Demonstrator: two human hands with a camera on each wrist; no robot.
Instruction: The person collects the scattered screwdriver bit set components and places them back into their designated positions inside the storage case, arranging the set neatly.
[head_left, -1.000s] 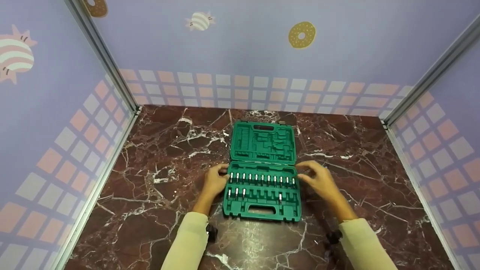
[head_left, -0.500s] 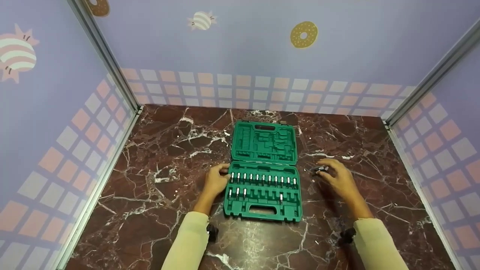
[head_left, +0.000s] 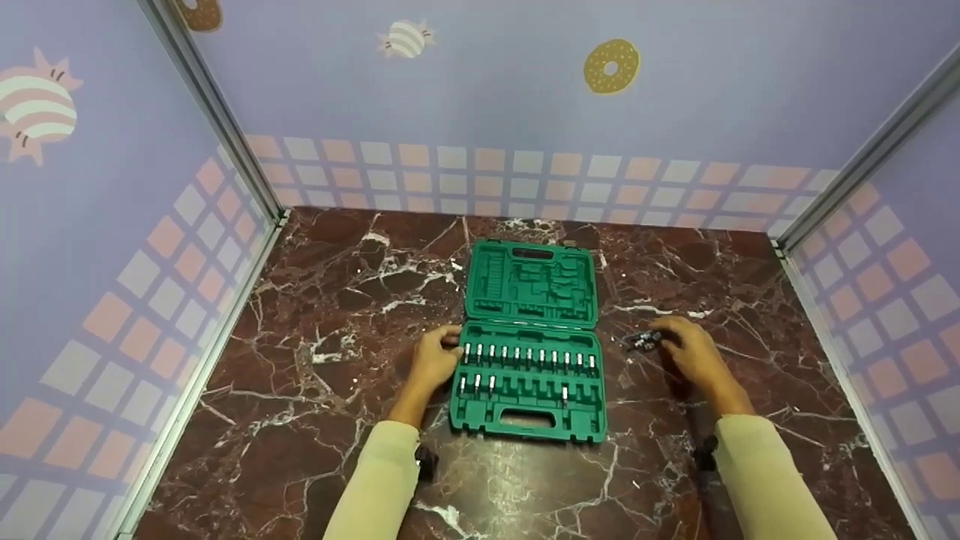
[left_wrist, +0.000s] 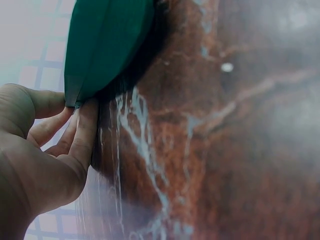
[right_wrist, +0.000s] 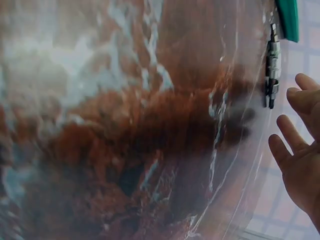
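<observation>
A green plastic case point(head_left: 525, 433) lies unfolded on the marble tabletop. Its near half holds a full-looking upper row of metal socket bits point(head_left: 529, 355) and a partly filled lower row, with one bit point(head_left: 565, 396) apart at the right. My left hand point(head_left: 436, 364) pinches the case's left edge near the hinge, thumb and fingertips meeting at its side in the left wrist view. To the right, a small cluster of loose socket bits point(head_left: 643, 340) lies on the table. My right hand point(head_left: 694, 354) is just beside it, fingers loosely bent; the right wrist view shows a gap between them.
The case's lid half point(head_left: 532, 285) lies flat toward the back, with moulded hollows. Patterned panels point(head_left: 495, 90) stand behind and on both sides of the tabletop point(head_left: 360, 300). Dark wrist cameras point(head_left: 426, 463) sit at both sleeves.
My right hand has moved rightward from the case's right edge to the table and come away from the bits, which now lie there. My left hand stays at the case.
</observation>
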